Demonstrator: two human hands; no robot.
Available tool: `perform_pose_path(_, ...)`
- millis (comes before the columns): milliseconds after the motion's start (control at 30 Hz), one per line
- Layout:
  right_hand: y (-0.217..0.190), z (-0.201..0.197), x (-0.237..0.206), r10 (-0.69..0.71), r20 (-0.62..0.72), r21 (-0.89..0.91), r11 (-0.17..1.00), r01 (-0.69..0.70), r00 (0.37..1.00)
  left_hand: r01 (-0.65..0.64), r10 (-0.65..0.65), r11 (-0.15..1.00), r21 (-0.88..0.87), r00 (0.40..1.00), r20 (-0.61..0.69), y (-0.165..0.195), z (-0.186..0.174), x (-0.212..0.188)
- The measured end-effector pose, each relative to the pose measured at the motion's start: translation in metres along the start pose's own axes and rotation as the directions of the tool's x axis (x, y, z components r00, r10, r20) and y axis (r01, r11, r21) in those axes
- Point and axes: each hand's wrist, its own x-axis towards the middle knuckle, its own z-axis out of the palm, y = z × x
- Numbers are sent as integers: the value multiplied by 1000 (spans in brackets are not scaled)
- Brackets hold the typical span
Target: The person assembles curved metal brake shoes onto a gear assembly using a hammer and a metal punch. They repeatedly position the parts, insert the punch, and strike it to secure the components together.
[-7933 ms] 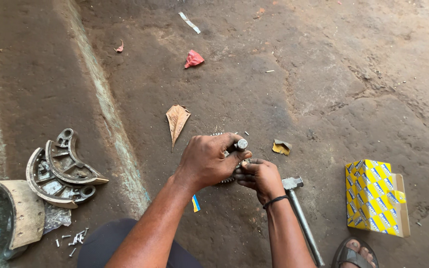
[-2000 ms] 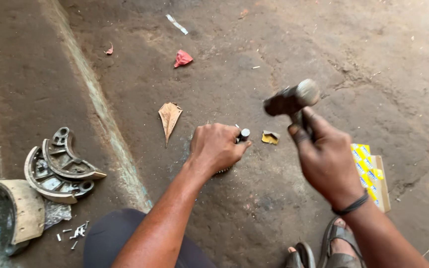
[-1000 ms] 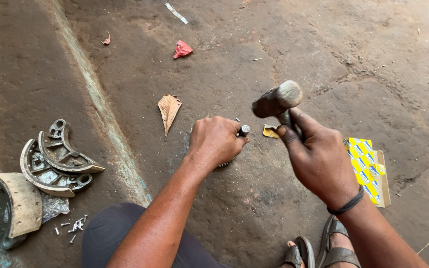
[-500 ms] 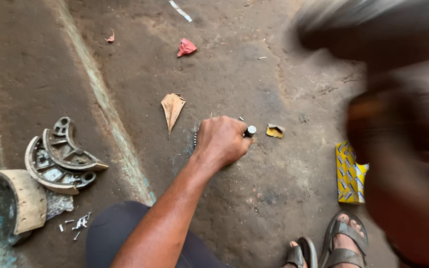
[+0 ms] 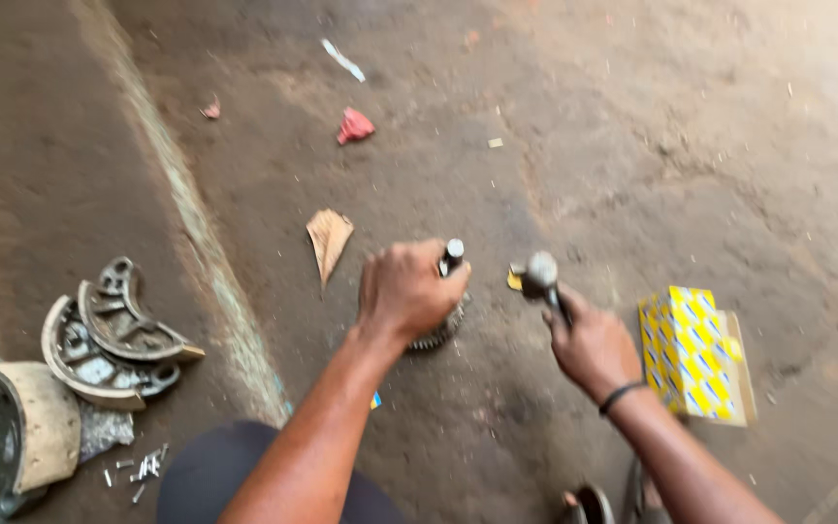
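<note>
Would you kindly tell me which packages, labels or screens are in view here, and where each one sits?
Small rectangular cardboard box: on the concrete floor beside the right hand, yellow with a white and blue pattern, plain brown side.
No screens or signs show.

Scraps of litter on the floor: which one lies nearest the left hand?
The tan paper scrap, a pointed wedge just up and left of the left hand. The red scrap and the white strip lie much farther up the floor.
</note>
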Motion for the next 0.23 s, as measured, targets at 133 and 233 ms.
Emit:
perform_pose_path(133, 46, 85, -14, 161, 13, -40, 986, -160, 987, -11, 5, 996, -88, 997, -72, 0, -1, -11)
perform_pose_path(233, 85, 156, -8, 230, 33, -92, 970, -227, 973, 9, -19, 992, -127, 997, -75, -3, -2, -3)
